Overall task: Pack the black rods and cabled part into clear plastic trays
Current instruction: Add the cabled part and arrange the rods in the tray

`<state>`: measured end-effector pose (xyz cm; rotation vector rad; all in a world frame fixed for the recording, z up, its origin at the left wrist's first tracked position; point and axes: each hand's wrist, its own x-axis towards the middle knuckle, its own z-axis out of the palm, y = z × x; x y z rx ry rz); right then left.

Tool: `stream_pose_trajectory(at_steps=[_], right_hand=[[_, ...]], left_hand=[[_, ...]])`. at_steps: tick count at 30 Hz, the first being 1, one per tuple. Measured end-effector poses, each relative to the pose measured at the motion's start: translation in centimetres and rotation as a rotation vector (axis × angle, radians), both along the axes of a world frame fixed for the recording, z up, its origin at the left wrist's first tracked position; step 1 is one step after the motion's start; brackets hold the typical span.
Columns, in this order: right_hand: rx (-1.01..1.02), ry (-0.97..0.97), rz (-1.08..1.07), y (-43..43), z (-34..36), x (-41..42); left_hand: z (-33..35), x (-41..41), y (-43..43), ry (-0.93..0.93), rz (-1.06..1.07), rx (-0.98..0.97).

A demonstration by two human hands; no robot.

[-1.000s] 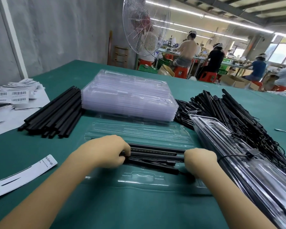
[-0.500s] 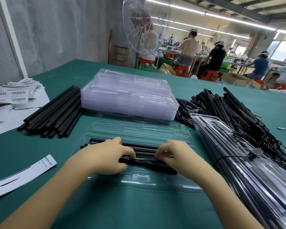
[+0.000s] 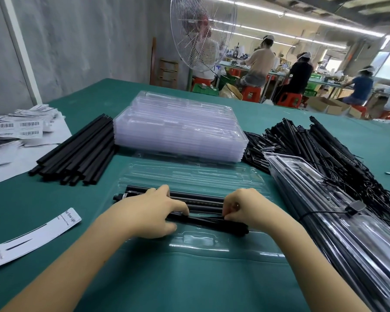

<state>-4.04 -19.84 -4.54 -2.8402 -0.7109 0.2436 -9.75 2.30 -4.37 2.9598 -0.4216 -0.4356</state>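
Observation:
An open clear plastic tray [image 3: 189,176] lies on the green table in front of me. Several black rods [image 3: 203,200] lie lengthwise in its near half, and a thin black cable [image 3: 203,218] runs along the front one. My left hand [image 3: 149,210] rests over the rods' left part, fingers pinching at the cable. My right hand [image 3: 248,209] is curled over the right part and pinches the cable against the front rod. The rods' left ends stick out past my left hand.
A stack of empty clear trays [image 3: 180,127] stands behind. Loose black rods [image 3: 77,154] lie at left, a heap of cabled rods [image 3: 324,154] at right, packed trays [image 3: 347,221] beside my right arm. Barcode labels [image 3: 16,127] and a paper strip [image 3: 36,235] lie at left.
Both hands came together from the rods' ends toward the middle. My right hand then slid a little back to the right along the front rod.

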Motion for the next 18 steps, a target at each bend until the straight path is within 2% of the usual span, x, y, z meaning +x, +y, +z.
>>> stream_pose_trajectory(at_steps=[4,9,14,18], right_hand=[[-0.014,0.010,-0.025,0.7,0.0,0.1],[0.117,0.051,-0.088,-0.6,0.8,-0.2],[0.178,-0.008,-0.176,-3.5,1.2,-1.8],[0.108,-0.001,-0.190,-4.3,0.1,-3.1]], left_hand=[[-0.2,-0.2,-0.2,-0.009,-0.009,0.010],[-0.2,-0.2,-0.5,-0.005,-0.014,0.016],[-0.3,0.1,-0.9,-0.016,0.006,-0.009],[0.0,0.2,-1.0,-0.058,-0.026,-0.018]])
